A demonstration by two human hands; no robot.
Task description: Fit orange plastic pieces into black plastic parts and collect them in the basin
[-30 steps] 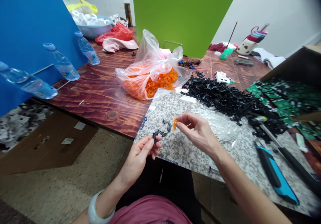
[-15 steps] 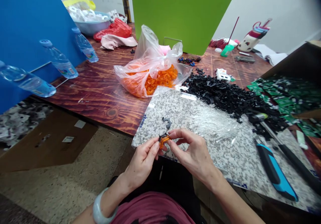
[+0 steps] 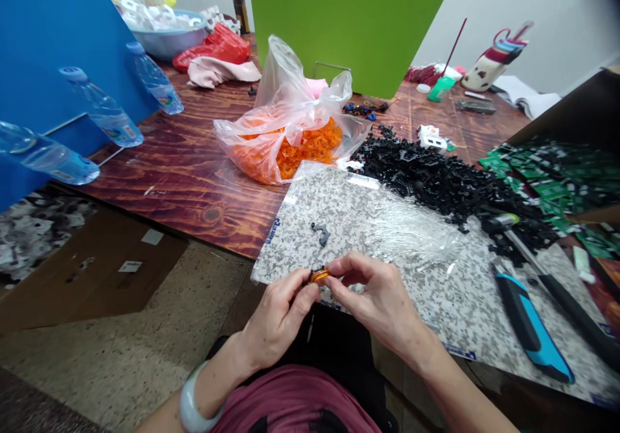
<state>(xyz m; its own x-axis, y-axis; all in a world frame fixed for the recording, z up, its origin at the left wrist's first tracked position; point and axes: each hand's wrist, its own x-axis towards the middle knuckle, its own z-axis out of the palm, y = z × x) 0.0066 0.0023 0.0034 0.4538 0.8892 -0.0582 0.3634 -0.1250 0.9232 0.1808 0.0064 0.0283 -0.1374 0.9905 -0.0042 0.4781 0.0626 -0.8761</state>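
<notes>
Between the fingertips of both hands is a small piece of translucent orange plastic with a black plastic part against it (image 3: pixel 318 276). My left hand (image 3: pixel 278 313) pinches its left end, thumb and forefinger closed. On the other end, my right hand (image 3: pixel 371 294) grips with thumb and fingertips. Fingers cover much of the piece, so how the two parts join cannot be made out. Just beyond the hands, a loose black curved plastic part (image 3: pixel 320 233) lies on the speckled board (image 3: pixel 295 245).
Thin clear strands (image 3: pixel 411 232) lie on the board before a heap of black parts (image 3: pixel 436 174). A bag of orange pieces (image 3: pixel 285 152) stands behind. At right are a blue-handled tool (image 3: pixel 533 329), a black-handled tool (image 3: pixel 576 310) and green circuit boards (image 3: pixel 557 174); bottles (image 3: pixel 104 113) stand left.
The orange and black piece has been turned between the fingers and now lies flatter. Both hands keep their hold. The camera view has shifted slightly.
</notes>
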